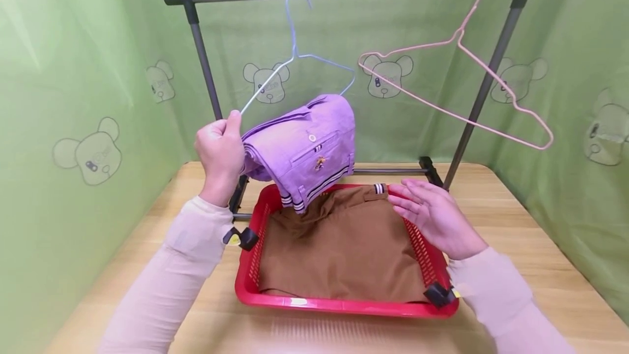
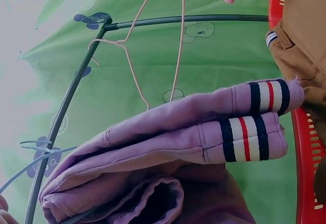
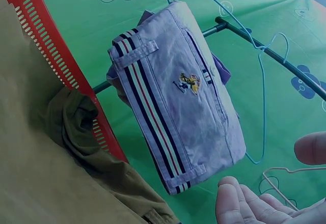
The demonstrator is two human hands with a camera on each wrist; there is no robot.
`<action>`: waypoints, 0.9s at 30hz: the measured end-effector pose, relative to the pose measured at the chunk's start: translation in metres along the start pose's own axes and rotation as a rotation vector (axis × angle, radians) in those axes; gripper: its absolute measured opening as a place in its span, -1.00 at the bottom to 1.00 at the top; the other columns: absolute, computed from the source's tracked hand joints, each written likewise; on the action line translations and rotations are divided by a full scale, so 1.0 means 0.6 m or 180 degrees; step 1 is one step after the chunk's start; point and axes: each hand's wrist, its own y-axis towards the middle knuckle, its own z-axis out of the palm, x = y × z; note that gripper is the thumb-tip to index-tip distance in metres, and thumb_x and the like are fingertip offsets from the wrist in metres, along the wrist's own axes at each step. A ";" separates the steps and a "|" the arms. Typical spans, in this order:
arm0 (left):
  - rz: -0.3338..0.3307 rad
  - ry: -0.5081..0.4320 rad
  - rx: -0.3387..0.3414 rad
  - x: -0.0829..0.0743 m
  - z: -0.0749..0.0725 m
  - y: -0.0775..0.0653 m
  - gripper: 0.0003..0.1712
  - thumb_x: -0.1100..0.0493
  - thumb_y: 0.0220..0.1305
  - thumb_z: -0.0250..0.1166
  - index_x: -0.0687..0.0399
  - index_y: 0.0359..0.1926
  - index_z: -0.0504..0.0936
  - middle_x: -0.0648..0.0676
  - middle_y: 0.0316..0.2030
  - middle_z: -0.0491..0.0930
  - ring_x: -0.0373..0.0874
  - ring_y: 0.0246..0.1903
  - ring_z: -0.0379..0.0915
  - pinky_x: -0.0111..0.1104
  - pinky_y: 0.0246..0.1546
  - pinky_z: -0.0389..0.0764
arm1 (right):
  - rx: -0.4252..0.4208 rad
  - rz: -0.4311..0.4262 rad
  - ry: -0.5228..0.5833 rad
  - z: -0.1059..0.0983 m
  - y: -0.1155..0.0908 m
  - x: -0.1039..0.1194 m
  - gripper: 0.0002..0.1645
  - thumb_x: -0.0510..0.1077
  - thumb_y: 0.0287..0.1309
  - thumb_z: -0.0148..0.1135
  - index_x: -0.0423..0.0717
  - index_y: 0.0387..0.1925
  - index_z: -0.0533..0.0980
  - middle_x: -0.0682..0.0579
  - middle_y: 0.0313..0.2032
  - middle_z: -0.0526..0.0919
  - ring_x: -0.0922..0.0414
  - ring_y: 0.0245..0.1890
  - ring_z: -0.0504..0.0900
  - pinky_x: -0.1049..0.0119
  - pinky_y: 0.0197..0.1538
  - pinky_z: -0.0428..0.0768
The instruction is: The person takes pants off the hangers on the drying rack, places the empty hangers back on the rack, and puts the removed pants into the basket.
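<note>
The purple garment [image 1: 307,143] hangs folded over the blue hanger [image 1: 295,55], above the red basket [image 1: 334,306]; it looks soft, light and apt to slide on the thin wire, so holding wire and cloth together seems surest. The left grip [image 1: 221,149] is clamped on the hanger's corner, while the right grip [image 1: 437,214], thumb and fingers apart and holding nothing, is near the brown garment [image 1: 344,250] in the basket.

Green curtain [image 1: 29,102]: small lettering [image 1: 103,155] on printed bears [image 1: 100,172], unreadable.
Purple garment [image 3: 178,117]: embroidered emblem [image 3: 189,83], too small to read.
</note>
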 end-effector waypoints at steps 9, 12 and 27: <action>-0.0012 -0.0032 -0.0020 -0.001 0.001 -0.001 -0.40 0.02 0.37 0.18 -0.06 -0.83 0.29 -0.11 -0.86 0.14 -0.26 -0.80 0.00 -0.41 -0.74 0.03 | -0.0028 0.0045 0.0017 0.014 0.014 -0.004 -0.77 -0.16 0.42 0.05 -0.19 -0.01 0.31 0.01 -0.15 0.70 0.10 -0.11 0.67 0.30 0.01 0.58; 0.0004 -0.0024 -0.0016 -0.002 0.001 -0.002 -0.40 0.02 0.37 0.18 -0.06 -0.84 0.29 -0.11 -0.86 0.13 -0.26 -0.79 0.00 -0.41 -0.73 0.04 | -0.0053 0.0082 -0.0026 0.017 0.019 -0.005 -0.75 -0.15 0.42 0.05 -0.19 0.00 0.30 0.02 -0.14 0.69 0.11 -0.11 0.67 0.30 0.02 0.57; -0.0025 -0.0027 0.0014 -0.004 0.009 -0.005 -0.40 0.01 0.38 0.18 -0.06 -0.83 0.30 -0.12 -0.86 0.14 -0.26 -0.79 -0.01 -0.42 -0.75 0.01 | -0.0105 0.0232 -0.0172 0.028 0.035 -0.006 -0.85 -0.13 0.44 0.00 -0.12 -0.08 0.37 0.07 -0.16 0.66 0.15 -0.09 0.63 0.32 0.04 0.55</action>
